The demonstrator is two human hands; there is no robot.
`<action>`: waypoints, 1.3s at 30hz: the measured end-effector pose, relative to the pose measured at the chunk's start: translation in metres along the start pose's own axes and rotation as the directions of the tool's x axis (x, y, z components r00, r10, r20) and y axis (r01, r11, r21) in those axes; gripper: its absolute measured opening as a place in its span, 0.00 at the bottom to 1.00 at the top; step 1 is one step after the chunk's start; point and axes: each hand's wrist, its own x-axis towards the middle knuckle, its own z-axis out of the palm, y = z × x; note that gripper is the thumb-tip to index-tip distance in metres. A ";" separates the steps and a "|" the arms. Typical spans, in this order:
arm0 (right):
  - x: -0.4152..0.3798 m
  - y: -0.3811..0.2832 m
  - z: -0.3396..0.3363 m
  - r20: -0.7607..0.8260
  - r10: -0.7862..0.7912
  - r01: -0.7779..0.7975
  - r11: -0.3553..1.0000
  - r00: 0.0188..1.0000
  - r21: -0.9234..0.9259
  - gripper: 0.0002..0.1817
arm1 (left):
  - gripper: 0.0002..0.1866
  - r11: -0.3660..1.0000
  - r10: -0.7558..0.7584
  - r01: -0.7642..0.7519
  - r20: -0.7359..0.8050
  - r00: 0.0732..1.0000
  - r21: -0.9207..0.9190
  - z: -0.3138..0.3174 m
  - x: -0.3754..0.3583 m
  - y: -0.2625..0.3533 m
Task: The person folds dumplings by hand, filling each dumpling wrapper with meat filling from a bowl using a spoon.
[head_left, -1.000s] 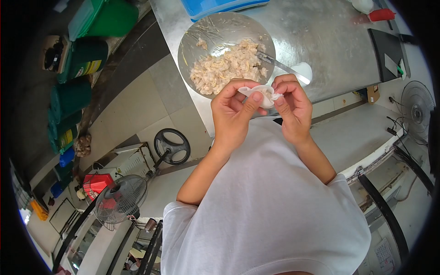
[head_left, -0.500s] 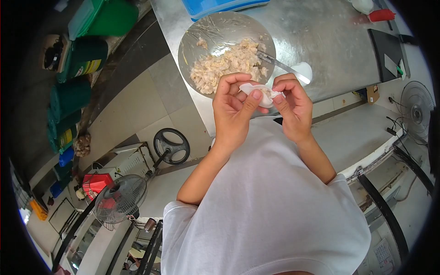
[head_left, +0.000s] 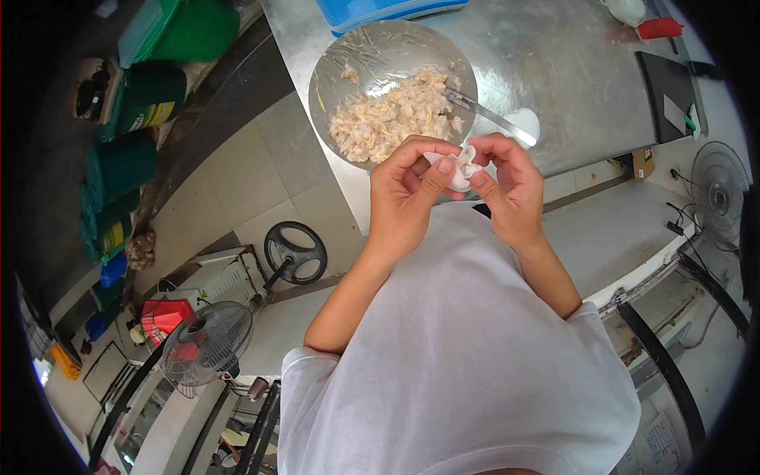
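Clock directions taken from the wrapper, 12 at top of view. White wrapper [head_left: 458, 180], partly folded around a pale filling, was held between both hands at the near edge of the steel table [head_left: 570, 87]. Left hand [head_left: 405, 194]: thumb and fingers closed on the wrapper's left side. Right hand [head_left: 513, 186]: thumb and fingertips pinched its right side.

Mixing bowl [head_left: 372, 47] at 11, close to the table's left edge; chunky mixture [head_left: 388, 115] inside. Metal utensil [head_left: 497, 119] leaned out over the rim toward the right hand, above a white round item [head_left: 524, 121] at 2. Room to move lay between bowl and black board [head_left: 659, 91], also at 2. Blue container [head_left: 380, 9] at 11, near the bowl.

Yellow label [head_left: 155, 116] on a green bin [head_left: 141, 87] at 9, and paper sheet [head_left: 661, 439] at 5: writing illegible.

Table surface was shiny. Tiled floor [head_left: 273, 150] at 9; handwheel [head_left: 295, 253] and caged fan [head_left: 207, 340] at 8; second fan [head_left: 720, 190] at 3.
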 end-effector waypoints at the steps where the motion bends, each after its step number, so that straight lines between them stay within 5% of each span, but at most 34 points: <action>1: 0.000 0.000 -0.001 0.017 0.002 -0.002 1.000 1.000 -0.022 0.11 | 0.12 1.000 0.007 -0.007 0.007 1.000 0.000 0.000 0.000 -0.001; 7: 0.000 0.003 -0.001 -0.012 -0.088 0.086 0.990 0.996 -0.113 0.08 | 0.10 0.998 0.012 -0.017 -0.081 0.997 -0.060 0.008 0.000 0.005; 10: 0.000 0.004 0.001 -0.037 -0.125 0.119 0.983 0.991 -0.137 0.08 | 0.08 0.966 0.256 -0.258 -0.172 0.951 0.008 0.021 -0.001 0.003; 13: 0.000 0.002 0.004 -0.077 -0.080 0.081 0.997 0.994 0.005 0.09 | 0.07 0.645 0.446 -0.508 0.259 0.857 0.571 -0.007 0.003 0.003; 23: -0.004 0.004 0.002 -0.049 -0.090 0.092 0.994 0.995 0.051 0.09 | 0.10 0.747 0.382 -0.441 0.222 0.897 0.497 -0.002 0.008 0.008; 30: -0.006 0.007 0.004 -0.077 -0.104 0.111 0.989 0.992 0.096 0.09 | 0.14 0.977 0.214 -0.214 -0.108 0.971 0.016 0.015 0.001 0.001; 35: -0.005 0.008 0.005 -0.088 -0.105 0.114 0.989 0.991 0.098 0.09 | 0.13 0.977 -0.074 0.068 -0.024 0.997 -0.200 0.001 0.003 -0.006; 39: -0.004 0.008 0.003 -0.060 -0.129 0.131 0.991 0.990 0.029 0.08 | 0.12 0.991 -0.037 0.034 -0.026 0.999 -0.133 -0.004 0.002 -0.007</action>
